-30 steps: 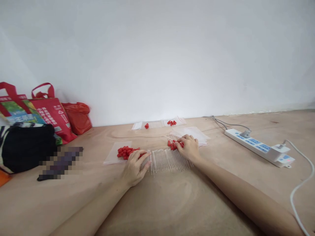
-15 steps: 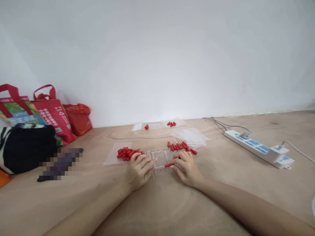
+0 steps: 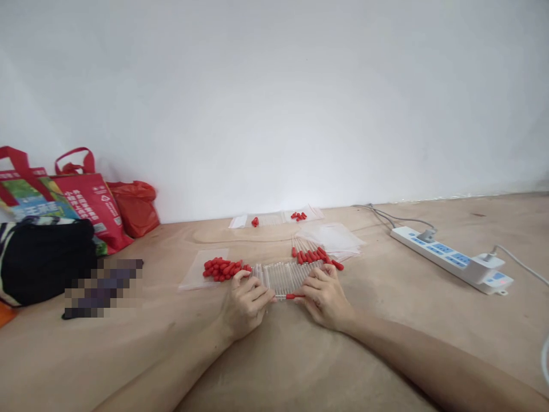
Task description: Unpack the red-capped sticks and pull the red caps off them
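My left hand (image 3: 249,298) pinches the left end of a thin clear dropper tube (image 3: 280,297). My right hand (image 3: 323,294) is closed on the red rubber bulb (image 3: 291,296) at the tube's right end; part of the bulb is hidden by the fingers. Behind, between both hands, lies a row of loose clear tubes (image 3: 281,276). A heap of red rubber bulbs (image 3: 221,269) sits beyond my left hand on a clear plastic bag (image 3: 193,274). Past my right hand, droppers with red bulbs (image 3: 311,256) lie side by side.
More clear bags (image 3: 332,237) lie behind the droppers. Small packs with red bulbs (image 3: 299,216) rest by the wall. A white power strip (image 3: 446,254) with cords is at right. Red shopping bags (image 3: 92,200) and a black bag (image 3: 49,257) stand at left.
Both hands have come slightly nearer to me with the tube and bulb. Less of the red bulb shows beyond the right fingers.
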Tool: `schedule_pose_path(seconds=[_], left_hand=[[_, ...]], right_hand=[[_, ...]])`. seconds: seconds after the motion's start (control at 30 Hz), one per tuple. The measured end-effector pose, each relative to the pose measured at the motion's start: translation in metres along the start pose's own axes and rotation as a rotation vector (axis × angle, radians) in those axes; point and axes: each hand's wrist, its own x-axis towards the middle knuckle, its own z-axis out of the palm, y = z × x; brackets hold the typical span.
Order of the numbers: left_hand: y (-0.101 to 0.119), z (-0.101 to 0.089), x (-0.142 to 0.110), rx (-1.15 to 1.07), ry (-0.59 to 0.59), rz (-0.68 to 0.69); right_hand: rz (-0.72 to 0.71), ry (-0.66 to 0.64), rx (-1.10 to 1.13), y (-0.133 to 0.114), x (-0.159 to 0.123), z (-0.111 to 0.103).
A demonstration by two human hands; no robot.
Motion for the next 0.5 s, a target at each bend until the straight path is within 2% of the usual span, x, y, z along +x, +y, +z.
schedule_pose_path(seconds=[0.17, 0.33, 0.5], left_hand=[[-0.003, -0.006, -0.003, -0.017, 0.003, 0.009], [-0.016, -0.010, -0.010, 0.032, 0.041, -0.130], [-0.016, 0.001, -0.013, -0.025, -0.009, -0.152]], right_hand=[[-0.026, -0.019, 0.012, 0.003, -0.005, -0.006], [0.200, 0.107, 0.064, 0.016, -0.007, -0.013], [0.264, 0.186, 0.317, 0.032, 0.000, -0.011]])
